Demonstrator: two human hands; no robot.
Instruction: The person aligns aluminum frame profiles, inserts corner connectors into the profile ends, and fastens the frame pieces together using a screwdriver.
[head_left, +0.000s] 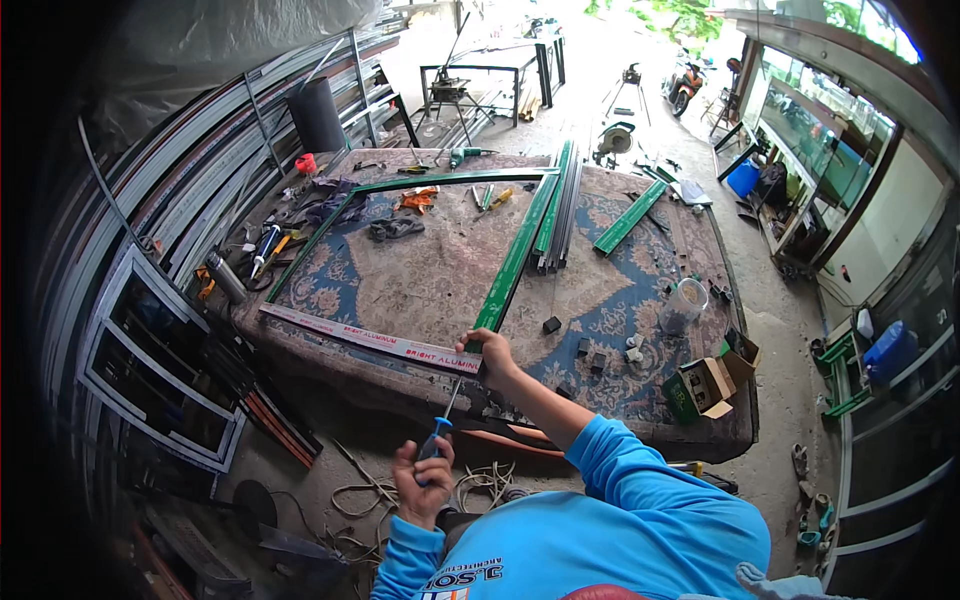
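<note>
On the carpet-covered table lies a rectangular aluminium frame [375, 343], its near bar wrapped in white film with red print and its other bars in green film. My right hand [490, 357] is closed round the frame's near right corner. Below that corner, my left hand [425, 480] grips the blue handle of a screwdriver [440, 432]. The shaft points up and away, and its tip meets or nearly meets the near bar's outer edge; the exact contact is too small to make out.
Loose green and dark profiles [567, 215] lie beside the frame. An orange cloth [417, 199], a yellow-handled tool [501, 198], a drill [468, 155], a clear tub [684, 305] and an open cardboard box [700, 388] rest on the table. Cables [360, 495] coil on the floor.
</note>
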